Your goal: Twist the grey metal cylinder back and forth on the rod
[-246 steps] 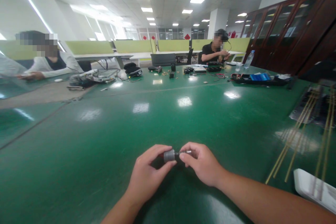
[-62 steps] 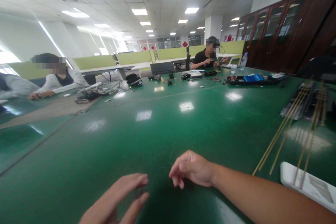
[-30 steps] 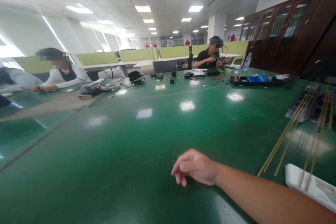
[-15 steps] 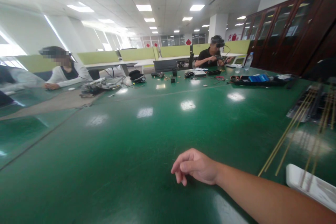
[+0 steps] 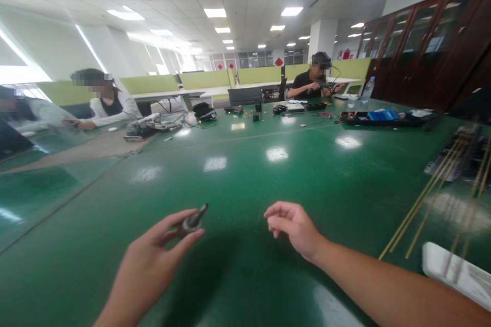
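Note:
My left hand (image 5: 148, 260) is raised over the green table (image 5: 238, 173) and pinches a small grey metal cylinder with a thin shaft (image 5: 193, 220) between thumb and fingertips, the shaft pointing up and to the right. My right hand (image 5: 295, 227) hovers just right of it with the fingers loosely curled and nothing in them. A gap of bare tabletop lies between the two hands.
Several thin brass rods (image 5: 425, 199) lie slanted at the right, partly over a white flat object (image 5: 456, 273). A dark tray with blue parts (image 5: 378, 116) sits farther back. People sit at the left (image 5: 102, 104) and far end (image 5: 312, 82) among tools and cables.
My left hand has come back into view from below, holding the small metal part. My right hand has lifted slightly off the table and its fingers have loosened.

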Motion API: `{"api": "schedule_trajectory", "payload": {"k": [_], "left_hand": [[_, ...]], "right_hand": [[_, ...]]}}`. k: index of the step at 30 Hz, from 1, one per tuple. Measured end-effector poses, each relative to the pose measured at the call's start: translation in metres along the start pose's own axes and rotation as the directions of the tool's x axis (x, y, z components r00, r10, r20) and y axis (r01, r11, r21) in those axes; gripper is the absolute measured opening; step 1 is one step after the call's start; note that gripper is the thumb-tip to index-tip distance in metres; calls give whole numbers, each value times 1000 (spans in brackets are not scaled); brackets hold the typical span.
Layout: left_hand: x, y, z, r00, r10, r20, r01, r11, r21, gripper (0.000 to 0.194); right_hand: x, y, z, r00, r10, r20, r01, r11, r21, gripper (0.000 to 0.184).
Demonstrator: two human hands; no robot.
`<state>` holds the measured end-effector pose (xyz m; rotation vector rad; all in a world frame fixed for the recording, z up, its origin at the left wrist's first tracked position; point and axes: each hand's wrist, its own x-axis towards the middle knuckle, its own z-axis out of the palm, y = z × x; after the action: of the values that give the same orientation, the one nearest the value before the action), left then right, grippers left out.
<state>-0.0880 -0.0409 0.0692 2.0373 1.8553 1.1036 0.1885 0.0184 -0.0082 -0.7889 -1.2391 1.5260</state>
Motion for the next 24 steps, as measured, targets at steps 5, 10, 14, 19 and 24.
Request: {"api": "schedule_trajectory", "payload": {"k": [5, 10, 14, 19, 24], "left_hand": [[29, 12, 68, 977, 148, 152, -124, 980, -156, 38], [23, -1, 92, 980, 97, 173, -52, 968, -245, 35], [17, -5, 93, 971, 139, 196, -93, 969, -227, 27], [13, 0, 96, 958, 216, 188, -168, 956, -240, 22], [9, 1, 100, 942, 279, 188, -228, 940, -252, 22]], "right_hand": [[4, 4, -1, 994, -61, -88, 34, 958, -286, 28], [4, 10, 0, 997, -50, -66, 19, 914, -406, 41], [1, 10, 1, 997, -60, -40, 34, 880, -474, 44], [-1, 6, 2, 997, -76, -20, 54, 851, -523, 42], [-4, 0, 3, 997, -74, 26, 76, 834, -546, 33]]}}
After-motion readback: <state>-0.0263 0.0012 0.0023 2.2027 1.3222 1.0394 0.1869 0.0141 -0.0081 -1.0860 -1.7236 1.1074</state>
